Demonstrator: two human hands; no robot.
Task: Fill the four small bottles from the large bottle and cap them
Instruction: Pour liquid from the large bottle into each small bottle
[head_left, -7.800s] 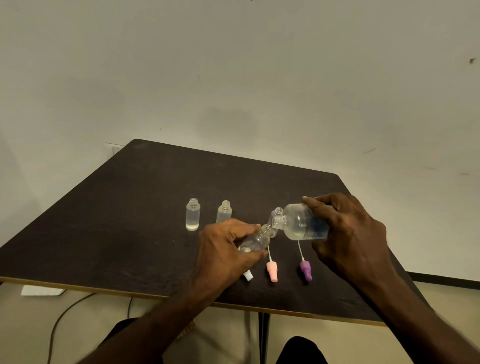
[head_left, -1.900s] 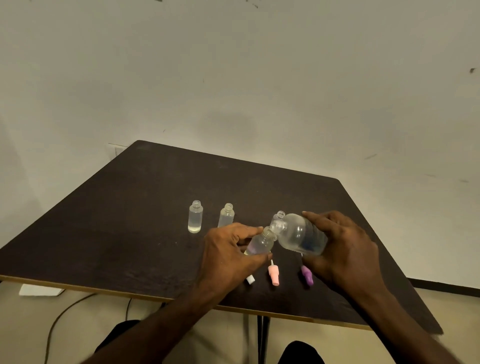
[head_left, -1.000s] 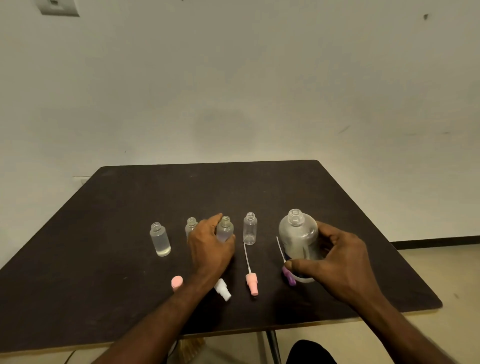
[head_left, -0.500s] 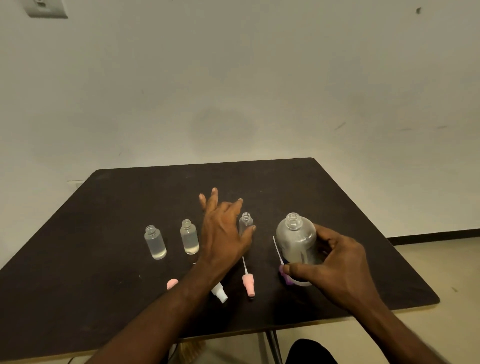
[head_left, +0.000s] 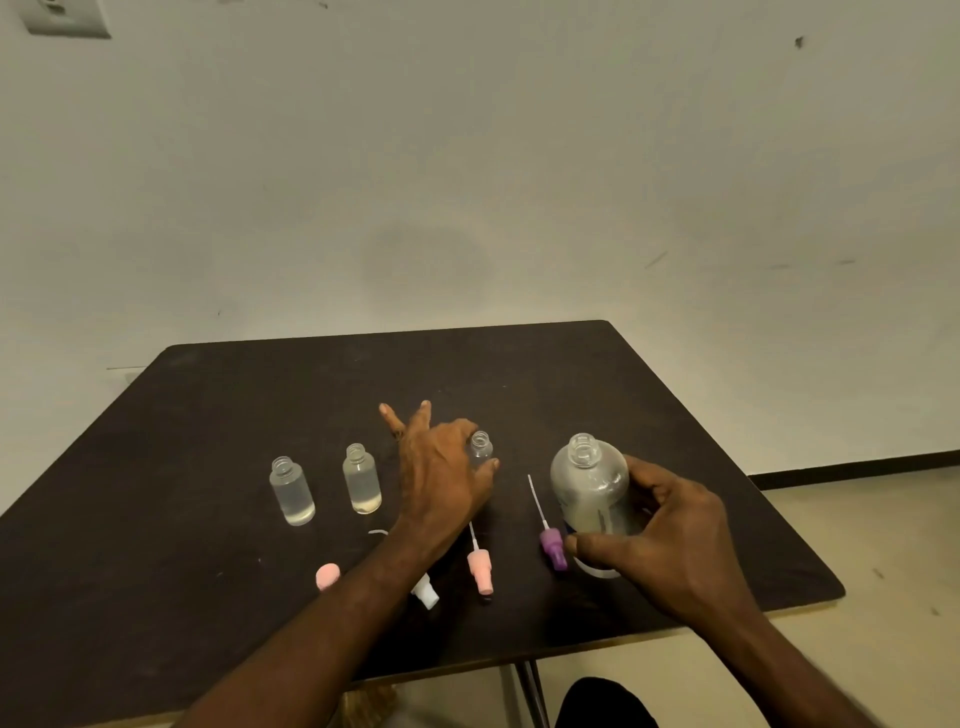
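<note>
Two small clear bottles, one (head_left: 291, 491) and another (head_left: 361, 480), stand uncapped at the left with liquid in them. My left hand (head_left: 441, 473) hides a third one. Its thumb and a curled finger hold the neck of the rightmost small bottle (head_left: 481, 446), which stands on the table; two other fingers stick out straight. My right hand (head_left: 670, 535) grips the large bottle (head_left: 589, 488), upright and uncapped on the table. In front lie a pink cap (head_left: 327, 577), a white spray cap (head_left: 426, 596), a pink spray cap (head_left: 480, 569) and a purple spray cap (head_left: 551, 548).
The dark table (head_left: 649, 415) ends close to my body in front and at the right beyond the large bottle. A pale wall rises behind it, with a wall plate (head_left: 65, 18) at the top left.
After pouring, both hands set their bottles down upright. My left hand let go of the third small bottle, reached right with open fingers, and now holds the rightmost small bottle.
</note>
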